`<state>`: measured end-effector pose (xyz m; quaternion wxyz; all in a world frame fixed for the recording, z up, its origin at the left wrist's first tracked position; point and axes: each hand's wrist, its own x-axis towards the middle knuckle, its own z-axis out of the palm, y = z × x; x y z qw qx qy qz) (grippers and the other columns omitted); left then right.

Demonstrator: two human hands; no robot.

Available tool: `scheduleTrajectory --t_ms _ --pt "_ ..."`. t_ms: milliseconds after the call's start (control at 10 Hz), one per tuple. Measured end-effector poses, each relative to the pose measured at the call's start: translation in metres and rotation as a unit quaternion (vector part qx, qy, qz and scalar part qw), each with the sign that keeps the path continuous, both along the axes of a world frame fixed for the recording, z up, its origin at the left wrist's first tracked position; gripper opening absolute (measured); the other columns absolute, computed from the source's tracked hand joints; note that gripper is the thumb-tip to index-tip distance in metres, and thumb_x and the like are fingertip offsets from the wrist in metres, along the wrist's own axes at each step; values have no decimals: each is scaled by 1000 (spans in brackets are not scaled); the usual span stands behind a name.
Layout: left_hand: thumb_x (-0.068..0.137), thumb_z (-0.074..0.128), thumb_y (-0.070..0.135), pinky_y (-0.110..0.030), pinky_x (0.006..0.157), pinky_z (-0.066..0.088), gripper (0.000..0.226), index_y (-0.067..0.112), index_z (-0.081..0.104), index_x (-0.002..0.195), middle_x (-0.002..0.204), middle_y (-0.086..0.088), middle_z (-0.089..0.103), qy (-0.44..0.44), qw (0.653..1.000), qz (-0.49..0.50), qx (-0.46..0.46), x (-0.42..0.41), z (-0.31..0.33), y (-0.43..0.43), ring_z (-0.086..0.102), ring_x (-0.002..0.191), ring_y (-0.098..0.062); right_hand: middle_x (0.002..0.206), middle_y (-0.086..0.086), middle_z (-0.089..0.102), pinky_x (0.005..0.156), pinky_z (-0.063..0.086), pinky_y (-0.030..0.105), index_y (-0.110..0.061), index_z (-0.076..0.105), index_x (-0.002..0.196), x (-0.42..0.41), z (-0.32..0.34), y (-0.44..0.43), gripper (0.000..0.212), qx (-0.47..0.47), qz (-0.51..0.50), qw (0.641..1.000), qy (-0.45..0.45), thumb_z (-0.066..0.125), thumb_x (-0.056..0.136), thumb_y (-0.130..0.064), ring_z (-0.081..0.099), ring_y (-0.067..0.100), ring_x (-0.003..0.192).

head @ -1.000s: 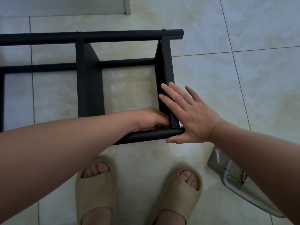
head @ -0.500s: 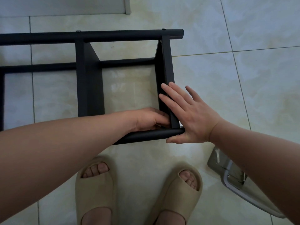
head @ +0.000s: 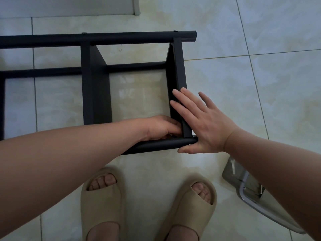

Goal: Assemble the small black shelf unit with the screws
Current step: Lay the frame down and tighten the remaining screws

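Where a clear plastic packet [head: 243, 185] lies on the tiled floor [head: 260, 84], partly hidden by the right forearm [head: 278, 171], only a glint of metal shows inside it. The black shelf unit [head: 94, 87] lies on its side, round tubes joined by flat panels, two screw heads [head: 175, 30] on the far tube [head: 130, 38]. The right hand [head: 206, 124] presses flat, fingers straight, against the outer face of the end panel [head: 178, 70]; the left hand [head: 161, 126] reaches inside that corner, fingers curled, and whether they pinch anything cannot be told.
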<state>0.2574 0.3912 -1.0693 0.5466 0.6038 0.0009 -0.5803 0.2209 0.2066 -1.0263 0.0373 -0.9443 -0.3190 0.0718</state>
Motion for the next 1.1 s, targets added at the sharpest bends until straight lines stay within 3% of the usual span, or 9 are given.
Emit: scheduleTrajectory --t_ms 100,200,300,400,500,700,800,900,1100 --pt "78 65 7 -38 78 46 4 8 69 80 80 -14 64 29 999 27 -23 1 -3 1 61 76 -27 168 15 15 116 27 63 -3 31 157 0 0 0 117 1 0 1000 1 43 78 -87 11 31 156" --pt "91 53 -8 -30 75 52 23 7 70 85 77 -7 69 63 997 28 -47 1 -6 3 67 71 -18 168 15 14 117 27 63 -3 31 157 0 0 0 117 -2 0 1000 2 43 78 -87 11 31 156" --pt "92 48 -9 -31 79 51 21 3 65 95 85 -10 66 73 996 23 -53 1 -3 3 65 78 -20 168 14 14 117 27 63 -3 31 157 0 1 1 117 -1 -1 1000 4 44 77 -87 11 31 156" --pt "87 56 5 -38 83 46 17 0 64 101 89 -15 62 40 999 -10 -31 0 4 1 60 85 -26 168 14 14 117 26 63 -4 29 158 0 2 0 117 -2 -3 1000 7 44 77 -87 11 31 156" --pt "85 63 8 -39 81 45 14 2 67 96 85 -14 64 2 1000 -12 0 0 5 0 59 84 -27 168 15 15 117 26 63 -3 29 157 0 2 0 117 -2 -2 1000 6 43 77 -87 11 31 156" --pt "89 54 -9 -33 74 47 23 8 67 80 75 -8 64 41 998 26 -32 0 -1 2 61 72 -22 168 14 14 117 26 62 -3 29 157 -1 2 0 117 -3 -2 1000 7 43 78 -87 10 31 156" --pt "78 58 -3 -32 76 48 13 4 64 88 81 -10 63 67 996 25 -57 0 3 2 62 75 -21 168 15 14 117 26 63 -3 30 157 0 1 0 117 -1 -1 1000 6 45 78 -87 10 31 156" --pt "79 58 7 -36 81 48 20 0 65 96 86 -14 65 56 998 5 -39 -1 5 0 63 82 -25 168 15 14 117 27 63 -4 29 157 0 1 0 117 0 -2 1000 4 44 77 -87 11 31 156" --pt "69 66 23 -40 80 42 25 7 70 87 84 -15 64 -14 1000 -6 16 0 5 0 56 82 -27 168 15 15 116 27 63 -4 29 157 -1 1 0 117 4 -2 1000 4 45 77 -87 11 31 156"
